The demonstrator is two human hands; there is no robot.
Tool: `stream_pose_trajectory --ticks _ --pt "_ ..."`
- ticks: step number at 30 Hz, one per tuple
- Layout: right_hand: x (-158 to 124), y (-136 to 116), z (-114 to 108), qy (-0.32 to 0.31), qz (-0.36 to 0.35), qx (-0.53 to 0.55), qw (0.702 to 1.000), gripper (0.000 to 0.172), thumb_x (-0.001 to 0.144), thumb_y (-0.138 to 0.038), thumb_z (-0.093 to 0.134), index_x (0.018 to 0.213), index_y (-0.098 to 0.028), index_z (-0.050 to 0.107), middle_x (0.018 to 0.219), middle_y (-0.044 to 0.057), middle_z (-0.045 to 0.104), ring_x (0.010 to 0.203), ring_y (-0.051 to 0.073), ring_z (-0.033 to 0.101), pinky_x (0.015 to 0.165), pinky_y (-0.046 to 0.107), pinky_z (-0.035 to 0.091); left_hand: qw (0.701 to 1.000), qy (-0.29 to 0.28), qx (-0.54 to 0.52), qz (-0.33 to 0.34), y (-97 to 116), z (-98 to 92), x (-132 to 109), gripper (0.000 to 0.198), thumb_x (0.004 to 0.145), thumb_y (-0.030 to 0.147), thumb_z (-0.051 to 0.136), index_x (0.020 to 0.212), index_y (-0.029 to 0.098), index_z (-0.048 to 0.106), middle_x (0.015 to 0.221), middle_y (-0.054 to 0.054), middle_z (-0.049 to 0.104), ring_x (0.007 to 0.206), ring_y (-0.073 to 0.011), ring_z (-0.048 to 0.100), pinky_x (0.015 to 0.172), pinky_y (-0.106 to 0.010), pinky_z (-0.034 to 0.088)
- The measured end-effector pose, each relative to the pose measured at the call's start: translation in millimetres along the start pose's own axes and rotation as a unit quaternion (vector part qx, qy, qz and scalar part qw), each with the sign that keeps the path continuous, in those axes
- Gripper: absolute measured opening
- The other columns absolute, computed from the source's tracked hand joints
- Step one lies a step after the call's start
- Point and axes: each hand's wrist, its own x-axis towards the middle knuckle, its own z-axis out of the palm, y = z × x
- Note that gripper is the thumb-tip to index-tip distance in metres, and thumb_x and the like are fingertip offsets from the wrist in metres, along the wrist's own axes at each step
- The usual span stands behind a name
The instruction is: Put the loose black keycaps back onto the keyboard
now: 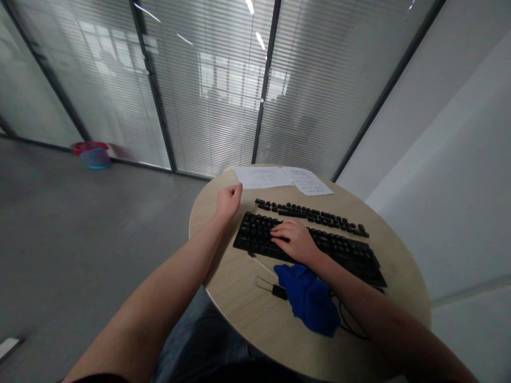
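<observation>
My left hand (229, 202) is closed in a fist above the table, left of the keyboard and just in front of the papers. Whatever its fingers hold, if anything, is hidden. Stretched over the left-centre keys of a black keyboard (343, 247), my right hand (294, 240) has its fingers and thumb apart, with nothing visible in them. Loose black keycaps (315, 214) lie in rows behind the keyboard. A crumpled blue cloth (307, 300) is beside my right forearm. Near it are a wire-looped tool with a black handle (279, 291) and a thin white stick with a dark tip (263, 263).
Printed papers (263, 177) lie at the far side of the round wooden table (235, 298). A black cable (349, 324) runs under my right forearm. A red and blue basket (93, 155) stands on the floor by the glass partition. White wall rises on the right.
</observation>
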Motion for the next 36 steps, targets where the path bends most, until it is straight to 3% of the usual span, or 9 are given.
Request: stream_pose_trajectory --ticks 31,36 --pt "1.8 -1.9 -2.1 -0.006 0.012 0.044 0.999 0.008 0.089 -0.024 0.075 0.084 -0.026 0.081 0.09 0.004 0.081 0.084 0.022 0.074 0.082 0.041 0.057 0.999 -0.015 -0.012 -0.028 -6.4 0.7 2.4 0.055 0.098 0.054 0.037 0.053 0.023 0.038 0.051 0.001 0.038 0.056 -0.0163 0.042 0.056 -0.031 0.026" --pt "1.1 -2.8 -3.9 -0.004 0.004 0.028 1.0 0.009 0.089 -0.02 0.073 0.085 -0.025 0.08 0.097 0.005 0.08 0.092 0.023 0.072 0.093 0.045 0.054 0.999 -0.017 -0.013 -0.027 -6.5 0.4 3.2 0.055 0.098 0.055 0.036 0.053 0.023 0.038 0.052 0.001 0.04 0.056 -0.0163 0.043 0.057 -0.031 0.026"
